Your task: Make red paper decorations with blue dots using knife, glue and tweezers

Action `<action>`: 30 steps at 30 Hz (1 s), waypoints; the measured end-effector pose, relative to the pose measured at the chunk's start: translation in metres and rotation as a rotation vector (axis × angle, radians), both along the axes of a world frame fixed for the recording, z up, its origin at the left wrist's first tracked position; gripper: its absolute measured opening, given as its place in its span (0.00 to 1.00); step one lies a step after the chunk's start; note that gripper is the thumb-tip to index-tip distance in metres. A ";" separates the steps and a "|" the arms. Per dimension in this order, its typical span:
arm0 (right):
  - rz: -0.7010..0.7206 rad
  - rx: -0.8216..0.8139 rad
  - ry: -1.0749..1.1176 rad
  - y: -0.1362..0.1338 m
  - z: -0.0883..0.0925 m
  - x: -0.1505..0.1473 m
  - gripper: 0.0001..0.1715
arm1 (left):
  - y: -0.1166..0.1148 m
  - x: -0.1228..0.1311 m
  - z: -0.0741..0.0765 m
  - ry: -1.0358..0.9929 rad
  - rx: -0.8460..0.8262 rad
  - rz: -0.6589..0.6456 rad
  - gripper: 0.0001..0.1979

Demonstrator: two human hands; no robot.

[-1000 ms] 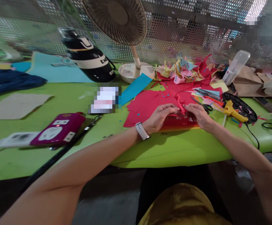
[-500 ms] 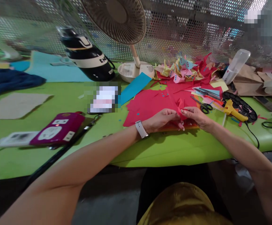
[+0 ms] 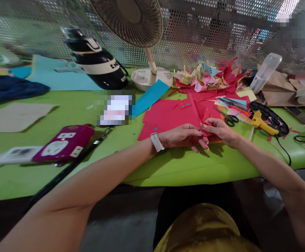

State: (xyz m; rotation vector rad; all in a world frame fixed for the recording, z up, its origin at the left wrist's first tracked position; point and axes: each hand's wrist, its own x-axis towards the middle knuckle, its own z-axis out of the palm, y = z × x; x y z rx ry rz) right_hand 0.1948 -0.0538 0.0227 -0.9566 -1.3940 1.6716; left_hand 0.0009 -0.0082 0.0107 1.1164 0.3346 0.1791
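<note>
Above the front edge of a stack of red paper sheets, both hands meet at a piece of folded red paper. My right hand pinches it between thumb and fingers from the right. From the left, my left hand grips its lower end, with some fingertips showing underneath. Part of the folded piece is hidden by the fingers. Black-handled scissors lie just beyond my right hand. Behind the sheets is a heap of folded paper figures in red, pink, yellow and blue.
To the right, a yellow glue gun rests by a black tray. A fan and a black bottle stand at the back. A phone and a purple power strip lie to the left.
The folded red paper has tilted and dropped slightly between the fingers. More of my left hand's fingers now show below it, and the right fingers have shifted their hold.
</note>
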 end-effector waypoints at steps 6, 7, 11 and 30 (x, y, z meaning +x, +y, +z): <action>-0.065 0.074 -0.047 0.001 -0.002 -0.001 0.26 | 0.003 -0.004 -0.001 -0.016 -0.002 -0.044 0.14; -0.070 0.083 -0.049 0.002 -0.003 -0.002 0.27 | 0.004 -0.004 -0.002 -0.020 0.001 -0.043 0.14; -0.076 0.094 -0.025 0.003 -0.004 -0.004 0.28 | 0.004 -0.005 -0.003 -0.019 0.019 -0.005 0.14; -0.068 0.099 0.014 0.005 -0.008 -0.004 0.28 | 0.001 -0.004 -0.001 -0.022 0.005 0.034 0.15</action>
